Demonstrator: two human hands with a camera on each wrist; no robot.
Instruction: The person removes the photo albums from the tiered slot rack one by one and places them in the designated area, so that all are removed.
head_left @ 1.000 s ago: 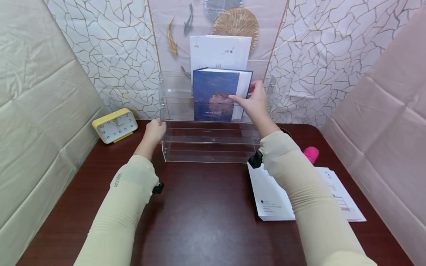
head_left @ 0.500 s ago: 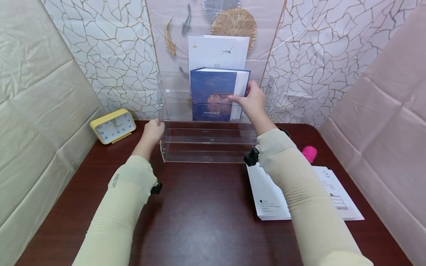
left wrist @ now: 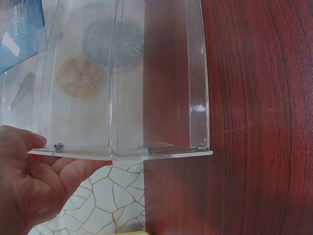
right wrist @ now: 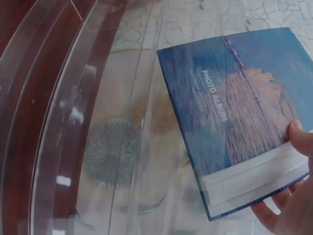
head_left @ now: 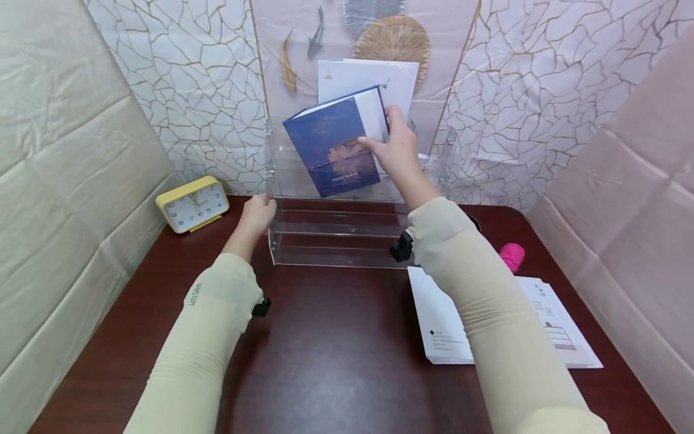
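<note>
A blue photo album [head_left: 336, 147] with a sea picture and a white spine strip is tilted at the clear acrylic rack [head_left: 347, 229]. My right hand [head_left: 397, 144] pinches its right edge, thumb on the front cover and fingers behind, as the right wrist view also shows with the album [right wrist: 234, 107]. At the rack's left side my left hand [head_left: 258, 214] grips the clear side panel [left wrist: 161, 155], thumb inside and fingers outside in the left wrist view. Behind the album, a white book [head_left: 352, 72] stands upright in the rack, partly hidden.
A yellow alarm clock [head_left: 193, 205] stands left of the rack on the dark red table [head_left: 325, 337]. White books [head_left: 444, 325] lie at the right, partly under my right forearm. Near them is a bright pink object [head_left: 512, 257]. Fabric walls enclose the table's back and sides.
My right hand has raised the photo album and tilted it, its right side up and its top leaning left. It stood upright before. My left hand stays on the rack.
</note>
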